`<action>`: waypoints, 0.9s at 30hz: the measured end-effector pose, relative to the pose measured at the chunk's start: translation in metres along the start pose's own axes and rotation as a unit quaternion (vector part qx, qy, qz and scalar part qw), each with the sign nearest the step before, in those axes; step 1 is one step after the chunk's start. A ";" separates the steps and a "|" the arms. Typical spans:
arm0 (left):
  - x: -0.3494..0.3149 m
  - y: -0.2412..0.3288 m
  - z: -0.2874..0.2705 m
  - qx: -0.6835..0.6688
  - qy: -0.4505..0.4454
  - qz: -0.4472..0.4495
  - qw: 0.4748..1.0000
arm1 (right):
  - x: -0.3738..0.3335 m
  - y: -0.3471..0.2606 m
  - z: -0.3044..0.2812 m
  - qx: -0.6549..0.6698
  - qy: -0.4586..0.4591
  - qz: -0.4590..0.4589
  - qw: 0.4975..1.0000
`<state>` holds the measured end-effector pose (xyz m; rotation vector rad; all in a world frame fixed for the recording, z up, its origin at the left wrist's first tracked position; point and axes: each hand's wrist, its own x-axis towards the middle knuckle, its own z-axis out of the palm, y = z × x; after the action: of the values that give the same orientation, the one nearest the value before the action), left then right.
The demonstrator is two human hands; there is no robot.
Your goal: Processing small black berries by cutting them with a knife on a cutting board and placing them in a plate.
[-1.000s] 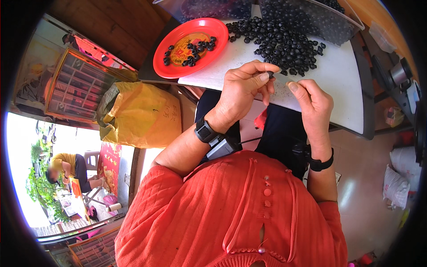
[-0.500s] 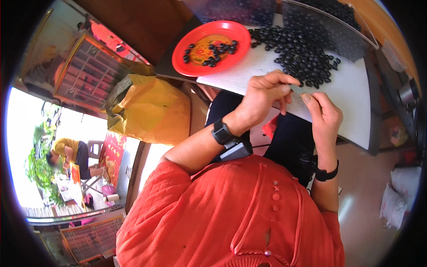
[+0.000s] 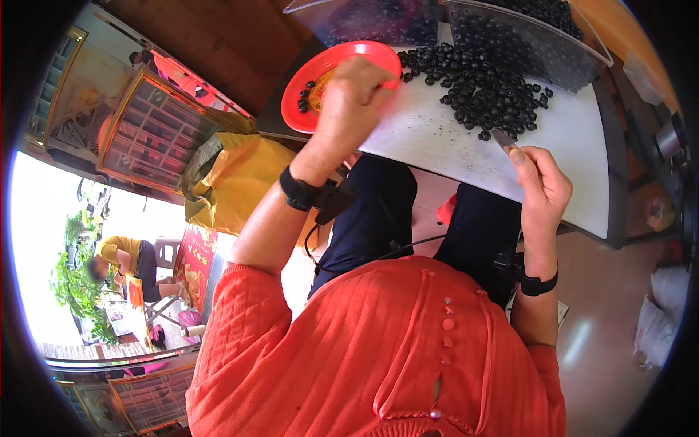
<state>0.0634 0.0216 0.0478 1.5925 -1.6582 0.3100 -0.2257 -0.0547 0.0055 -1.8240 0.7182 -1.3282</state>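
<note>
The left hand (image 3: 352, 103) reaches over the red plate (image 3: 293, 102). Right of that plate, small black beads (image 3: 477, 91) heap on the white table (image 3: 437, 149); farther right, the right hand (image 3: 540, 188) grips a small blade (image 3: 501, 137).

The left hand (image 3: 352, 100) has moved from the blade (image 3: 502, 138) to over the red plate (image 3: 292, 86).

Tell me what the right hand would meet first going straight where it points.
Likely the black beads: the right hand points its blade at their near edge, though depth and contact are unclear.
</note>
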 end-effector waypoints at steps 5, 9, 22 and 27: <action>0.008 0.018 0.056 -0.050 -0.074 -0.002 0.996 | 0.001 -0.002 -0.001 -0.003 0.001 0.005 1.000; 0.016 0.012 0.083 0.007 -0.106 0.001 0.994 | 0.001 -0.001 0.000 -0.009 0.001 -0.005 1.000; -0.006 0.023 0.065 0.057 -0.093 0.058 0.992 | 0.002 0.003 0.006 -0.024 0.002 -0.007 1.000; -0.014 0.027 0.068 0.030 -0.070 0.085 0.993 | 0.002 -0.002 0.010 -0.070 0.003 -0.016 0.997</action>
<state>0.0124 -0.0084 0.0033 1.5501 -1.9137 0.3452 -0.2159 -0.0526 0.0064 -1.9503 0.8051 -1.3338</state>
